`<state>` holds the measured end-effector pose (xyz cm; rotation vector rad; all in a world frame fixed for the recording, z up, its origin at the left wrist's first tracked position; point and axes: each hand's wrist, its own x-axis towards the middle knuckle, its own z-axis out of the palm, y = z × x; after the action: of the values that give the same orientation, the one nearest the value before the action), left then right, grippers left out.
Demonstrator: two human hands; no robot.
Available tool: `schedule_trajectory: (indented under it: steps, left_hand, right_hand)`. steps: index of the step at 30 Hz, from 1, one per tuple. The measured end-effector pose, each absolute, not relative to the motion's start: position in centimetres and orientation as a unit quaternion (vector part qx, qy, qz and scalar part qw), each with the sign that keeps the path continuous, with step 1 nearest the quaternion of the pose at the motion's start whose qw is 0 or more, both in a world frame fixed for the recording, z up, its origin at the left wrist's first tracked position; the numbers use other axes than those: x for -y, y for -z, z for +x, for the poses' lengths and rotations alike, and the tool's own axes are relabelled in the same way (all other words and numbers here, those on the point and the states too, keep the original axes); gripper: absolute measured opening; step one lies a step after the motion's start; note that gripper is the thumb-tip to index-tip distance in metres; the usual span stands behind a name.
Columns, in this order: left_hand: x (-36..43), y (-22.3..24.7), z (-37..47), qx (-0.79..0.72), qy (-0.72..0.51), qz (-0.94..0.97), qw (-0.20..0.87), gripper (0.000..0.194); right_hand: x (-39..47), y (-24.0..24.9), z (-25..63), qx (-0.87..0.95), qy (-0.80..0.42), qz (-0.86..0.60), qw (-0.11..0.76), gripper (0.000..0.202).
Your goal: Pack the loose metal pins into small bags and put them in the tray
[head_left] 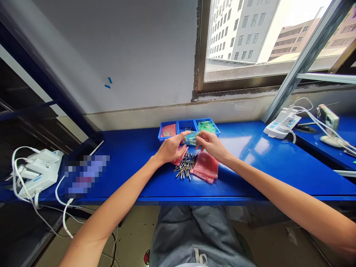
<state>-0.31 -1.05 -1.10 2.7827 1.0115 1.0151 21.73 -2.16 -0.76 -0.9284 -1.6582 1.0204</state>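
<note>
A small greenish see-through plastic bag [190, 138] is stretched between my two hands, with what look like thin metal pieces inside. My left hand [171, 149] pinches its left end, and my right hand [211, 144] grips the right end. Just below the hands, a loose pile of small metal pins [184, 169] is spread on the blue table [133, 163]. To the right of the pile lies a stack of pink plastic bags [206, 167]. Another pink bag [178, 160] is partly hidden under my left hand.
Behind my hands stands a blue bin [219, 132] with three compartments. Pink bags [168, 130] fill the left one, a few dark pieces lie in the middle, and green bags [207, 127] are on the right. White power strips [280, 126] with cables sit at both sides.
</note>
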Motion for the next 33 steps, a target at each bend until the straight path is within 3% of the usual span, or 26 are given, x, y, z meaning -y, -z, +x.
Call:
schedule_trajectory:
  steps: [15,24,33]
  left_hand:
    - [1.21,0.89,-0.24,-0.368,-0.318,0.874,-0.010,0.057]
    - [0.85,1.14,-0.33,-0.329,-0.301,0.895,-0.013,0.056]
    - [1.43,0.56,-0.07,-0.352,-0.282,0.892,-0.022,0.034]
  right_hand:
    - [2.43,0.46,21.67,0.707,-0.393,-0.369,0.458,0.021]
    - [2.33,0.45,21.91,0.721,-0.324,-0.377,0.483,0.032]
    - [2.66,0.04,21.58,0.708,-0.381,-0.365,0.470,0.029]
